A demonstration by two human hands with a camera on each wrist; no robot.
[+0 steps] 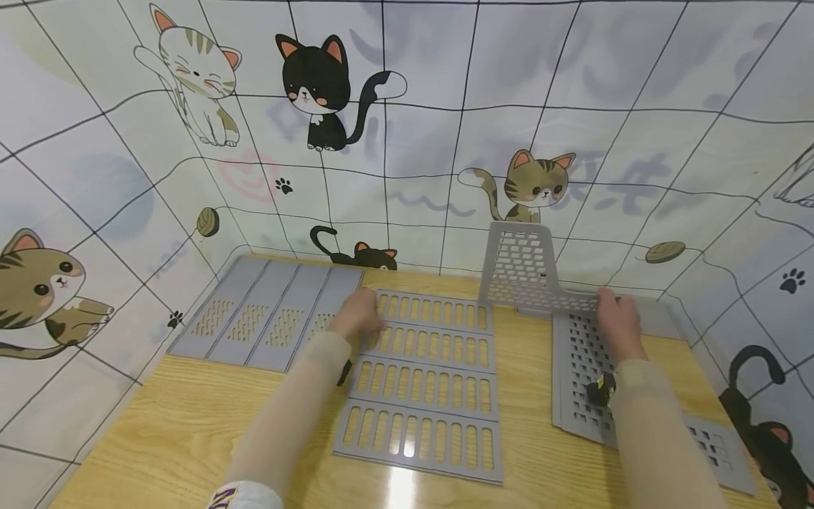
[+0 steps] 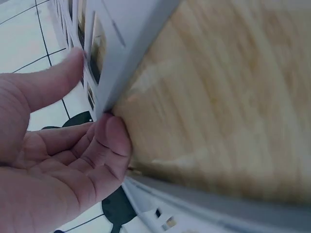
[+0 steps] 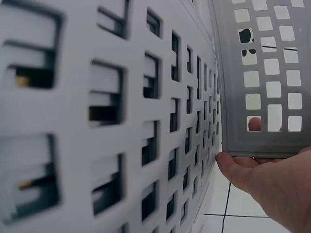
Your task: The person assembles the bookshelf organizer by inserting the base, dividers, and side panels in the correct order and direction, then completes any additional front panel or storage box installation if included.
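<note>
Cat-print wall (image 1: pixel 432 141), wood-look table (image 1: pixel 526 410). Right hand (image 1: pixel 620 324) pinches a raised L-shaped panel (image 1: pixel 539 286), extending leftward from it; left hand (image 1: pixel 357 316) curls its fingers at the slotted panel's (image 1: pixel 427 368) edge (can't tell if it's gripping).

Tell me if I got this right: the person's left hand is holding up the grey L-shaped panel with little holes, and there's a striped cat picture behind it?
Not quite: it's the person's right hand that is holding up the grey L-shaped panel, as the head view shows. The striped cat picture is behind it, just as you said.
</note>
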